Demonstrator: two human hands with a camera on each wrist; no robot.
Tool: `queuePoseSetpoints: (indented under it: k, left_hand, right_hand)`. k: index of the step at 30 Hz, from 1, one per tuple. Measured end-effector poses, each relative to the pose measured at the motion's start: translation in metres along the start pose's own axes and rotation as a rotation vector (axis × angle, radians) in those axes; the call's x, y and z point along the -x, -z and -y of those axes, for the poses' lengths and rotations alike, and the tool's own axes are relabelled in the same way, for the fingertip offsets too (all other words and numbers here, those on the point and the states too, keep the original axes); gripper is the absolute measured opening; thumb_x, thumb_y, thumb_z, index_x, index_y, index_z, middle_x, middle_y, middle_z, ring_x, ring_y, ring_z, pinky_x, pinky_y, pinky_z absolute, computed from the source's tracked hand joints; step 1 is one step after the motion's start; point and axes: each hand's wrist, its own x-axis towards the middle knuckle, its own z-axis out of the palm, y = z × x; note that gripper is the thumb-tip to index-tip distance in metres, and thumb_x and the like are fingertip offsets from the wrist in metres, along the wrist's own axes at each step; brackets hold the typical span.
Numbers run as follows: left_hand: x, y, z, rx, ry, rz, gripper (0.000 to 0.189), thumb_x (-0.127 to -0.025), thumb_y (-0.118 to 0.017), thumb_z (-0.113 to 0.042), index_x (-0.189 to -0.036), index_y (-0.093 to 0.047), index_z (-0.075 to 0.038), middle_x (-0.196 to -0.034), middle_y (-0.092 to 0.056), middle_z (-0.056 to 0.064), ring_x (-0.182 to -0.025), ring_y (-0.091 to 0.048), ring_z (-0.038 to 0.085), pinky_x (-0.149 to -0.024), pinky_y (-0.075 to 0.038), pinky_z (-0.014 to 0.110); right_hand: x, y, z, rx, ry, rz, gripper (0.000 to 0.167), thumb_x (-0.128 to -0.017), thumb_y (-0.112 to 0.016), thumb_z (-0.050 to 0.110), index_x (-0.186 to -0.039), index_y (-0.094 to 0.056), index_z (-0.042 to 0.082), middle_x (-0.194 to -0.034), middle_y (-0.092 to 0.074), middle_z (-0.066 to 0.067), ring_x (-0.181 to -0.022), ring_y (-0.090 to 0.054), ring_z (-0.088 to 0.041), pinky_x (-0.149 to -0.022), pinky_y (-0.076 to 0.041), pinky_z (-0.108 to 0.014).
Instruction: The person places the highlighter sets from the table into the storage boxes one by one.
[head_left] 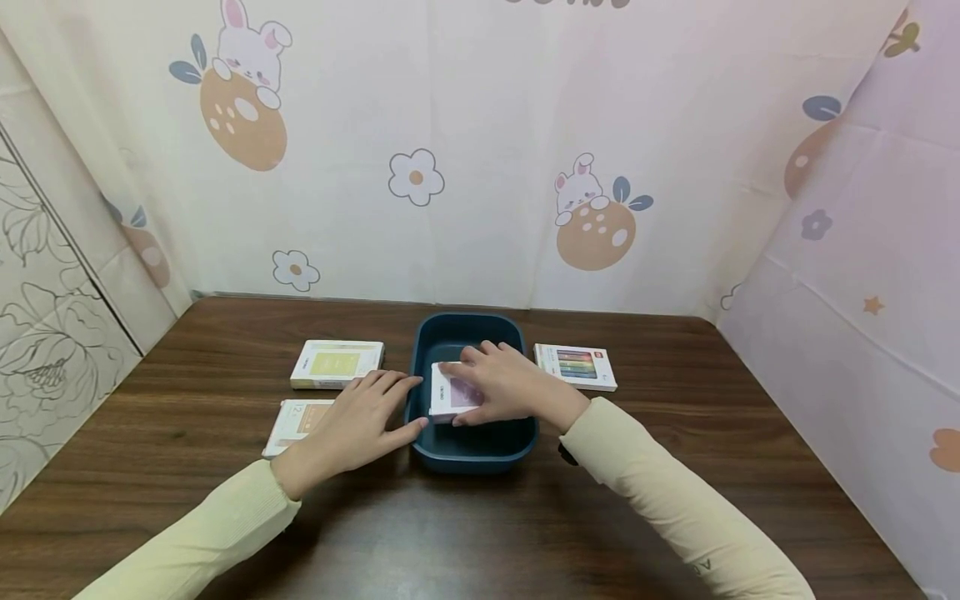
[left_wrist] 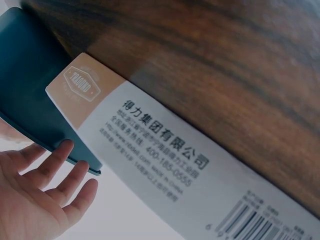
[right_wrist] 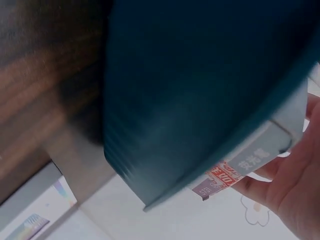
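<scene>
A dark teal plastic bin (head_left: 472, 462) stands in the middle of the table. My right hand (head_left: 502, 385) grips a white box with a purple panel (head_left: 444, 398) over the bin's inside, thumb and fingers on opposite sides. In the right wrist view the box (right_wrist: 255, 155) shows just above the bin's rim (right_wrist: 240, 145). My left hand (head_left: 356, 425) has its fingers spread, with the fingertips at the bin's left rim; in the left wrist view the fingers (left_wrist: 65, 175) touch the bin's edge. Beneath the left hand lies a white box with an orange panel (head_left: 292, 423), partly covered.
A white box with a yellow-green panel (head_left: 337, 363) lies left of the bin. To the right lies a white box with rainbow stripes (head_left: 576, 367). All rest on a dark wooden table (head_left: 675, 467), with a printed curtain (head_left: 487, 225) along its back edge.
</scene>
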Motion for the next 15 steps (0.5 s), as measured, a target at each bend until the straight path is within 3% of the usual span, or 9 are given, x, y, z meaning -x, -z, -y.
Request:
queuePoseSetpoints:
  k: [7, 15]
  left_hand:
    - [-0.001, 0.0, 0.003, -0.009, -0.012, -0.008, 0.061, -0.086, -0.043, -0.061, -0.131, -0.049, -0.02, -0.126, -0.054, 0.004, -0.115, -0.048, 0.022, -0.093, -0.041, 0.047]
    - [-0.002, 0.0, 0.005, -0.007, -0.013, -0.004, 0.061, -0.085, -0.044, -0.061, -0.13, -0.05, -0.02, -0.125, -0.054, 0.004, -0.115, -0.048, 0.022, -0.092, -0.042, 0.046]
  right_hand:
    - [-0.003, -0.01, 0.001, -0.022, -0.023, 0.037, 0.074, -0.077, -0.056, 0.064, -0.138, -0.04, 0.027, -0.122, -0.053, -0.004, -0.1, -0.049, -0.021, -0.091, -0.042, -0.041]
    - [-0.006, -0.024, 0.001, -0.025, -0.018, 0.04, 0.074, -0.077, -0.055, 0.065, -0.138, -0.041, 0.026, -0.121, -0.054, -0.005, -0.097, -0.049, -0.019, -0.086, -0.045, -0.037]
